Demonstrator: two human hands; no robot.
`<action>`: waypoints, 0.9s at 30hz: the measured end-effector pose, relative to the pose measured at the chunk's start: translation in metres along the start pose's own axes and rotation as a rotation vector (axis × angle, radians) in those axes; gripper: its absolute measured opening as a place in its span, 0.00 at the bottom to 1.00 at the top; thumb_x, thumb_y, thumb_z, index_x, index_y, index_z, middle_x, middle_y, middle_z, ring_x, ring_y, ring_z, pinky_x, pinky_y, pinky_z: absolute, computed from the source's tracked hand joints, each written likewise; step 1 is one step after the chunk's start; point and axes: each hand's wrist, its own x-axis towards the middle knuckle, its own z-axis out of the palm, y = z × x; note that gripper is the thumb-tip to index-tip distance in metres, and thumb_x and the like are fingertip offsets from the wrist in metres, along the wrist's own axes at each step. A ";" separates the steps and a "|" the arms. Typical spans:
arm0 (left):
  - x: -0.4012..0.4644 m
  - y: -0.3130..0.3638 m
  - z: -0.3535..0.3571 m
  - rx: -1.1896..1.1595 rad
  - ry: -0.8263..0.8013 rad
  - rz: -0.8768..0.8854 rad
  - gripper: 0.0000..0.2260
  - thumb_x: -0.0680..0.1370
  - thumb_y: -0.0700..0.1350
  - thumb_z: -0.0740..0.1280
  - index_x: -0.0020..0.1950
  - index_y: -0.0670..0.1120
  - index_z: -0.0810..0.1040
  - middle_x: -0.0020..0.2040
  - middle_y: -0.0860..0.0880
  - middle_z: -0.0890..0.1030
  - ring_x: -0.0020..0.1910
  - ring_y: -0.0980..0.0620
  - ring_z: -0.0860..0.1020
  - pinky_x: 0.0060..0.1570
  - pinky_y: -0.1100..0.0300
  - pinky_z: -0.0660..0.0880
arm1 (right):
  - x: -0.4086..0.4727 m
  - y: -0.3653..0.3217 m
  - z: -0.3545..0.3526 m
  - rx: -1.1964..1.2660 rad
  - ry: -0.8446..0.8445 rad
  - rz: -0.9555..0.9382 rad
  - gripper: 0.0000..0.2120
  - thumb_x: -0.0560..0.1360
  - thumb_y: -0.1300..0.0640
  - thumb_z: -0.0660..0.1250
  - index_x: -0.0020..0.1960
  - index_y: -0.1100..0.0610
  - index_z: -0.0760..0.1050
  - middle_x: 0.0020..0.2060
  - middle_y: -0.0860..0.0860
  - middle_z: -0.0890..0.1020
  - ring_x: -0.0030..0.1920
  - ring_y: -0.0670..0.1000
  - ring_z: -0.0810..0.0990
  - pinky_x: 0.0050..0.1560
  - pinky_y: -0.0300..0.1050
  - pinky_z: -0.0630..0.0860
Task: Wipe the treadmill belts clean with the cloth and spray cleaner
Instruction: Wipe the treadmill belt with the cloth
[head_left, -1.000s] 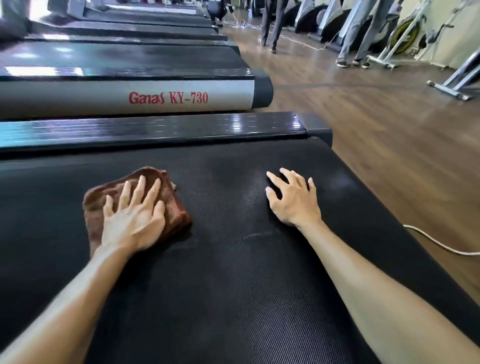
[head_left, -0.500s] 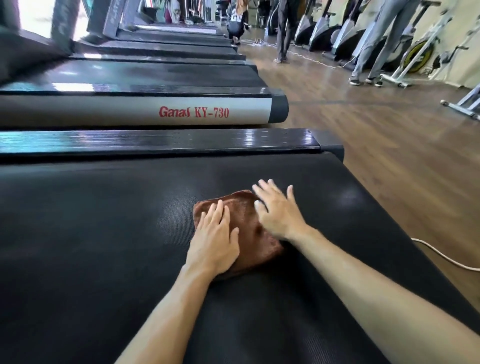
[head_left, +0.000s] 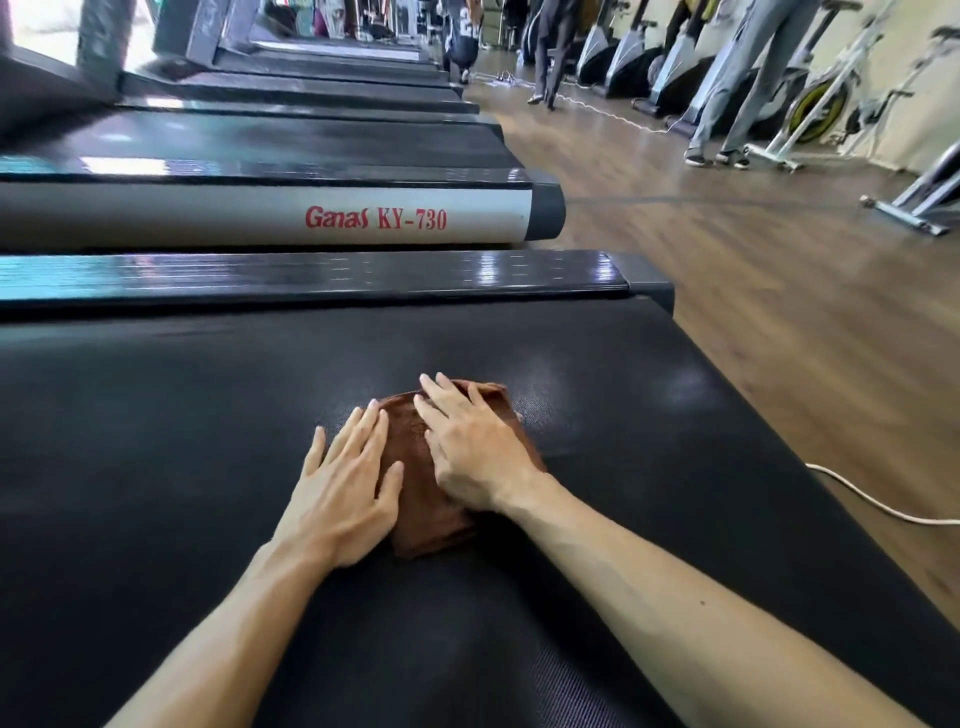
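Sliding rightward across the treadmill belt (head_left: 208, 441), the brown cloth (head_left: 415, 499) had travelled from the far-left part of the belt a second before to about the middle of it, where it lay folded and flat. The left hand (head_left: 343, 493), which alone had been pushing it, was now mostly off it: fingers straight and spread, palm on the belt, only the thumb side overlapping the cloth's left edge. The right hand (head_left: 472, 447), earlier resting bare on the belt well apart from the cloth, had come over and lay on top of it, fingers extended and pressing down, gripping nothing. That read as a handover, the right hand taking the wiping stroke on toward the belt's end by the wooden floor (head_left: 779, 312). A paler sheen showed on the belt just beyond the cloth, possibly damp. No spray cleaner bottle was in view. The neighbouring treadmill marked "Ganas KY-730" (head_left: 374, 218) lay beyond the side rail (head_left: 311, 275), its belt presumably still to be done.
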 end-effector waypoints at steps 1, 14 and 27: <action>0.001 -0.002 0.000 0.001 0.009 -0.004 0.36 0.78 0.59 0.43 0.84 0.46 0.47 0.84 0.54 0.45 0.81 0.59 0.39 0.80 0.53 0.36 | -0.001 0.002 0.003 0.078 -0.046 0.033 0.29 0.86 0.48 0.54 0.84 0.57 0.56 0.84 0.53 0.52 0.84 0.50 0.45 0.83 0.55 0.43; 0.007 -0.020 -0.004 -0.002 0.043 -0.058 0.31 0.84 0.58 0.53 0.84 0.47 0.50 0.84 0.54 0.47 0.82 0.58 0.43 0.81 0.51 0.39 | 0.024 0.091 -0.020 -0.090 -0.141 0.629 0.42 0.75 0.21 0.43 0.84 0.38 0.44 0.85 0.52 0.47 0.82 0.67 0.41 0.74 0.78 0.36; 0.003 -0.035 -0.010 0.029 0.034 -0.093 0.30 0.84 0.57 0.54 0.84 0.48 0.51 0.84 0.53 0.49 0.82 0.57 0.44 0.80 0.50 0.37 | 0.028 0.062 -0.013 -0.078 -0.194 0.501 0.45 0.71 0.17 0.45 0.83 0.35 0.46 0.85 0.51 0.47 0.83 0.65 0.41 0.75 0.77 0.36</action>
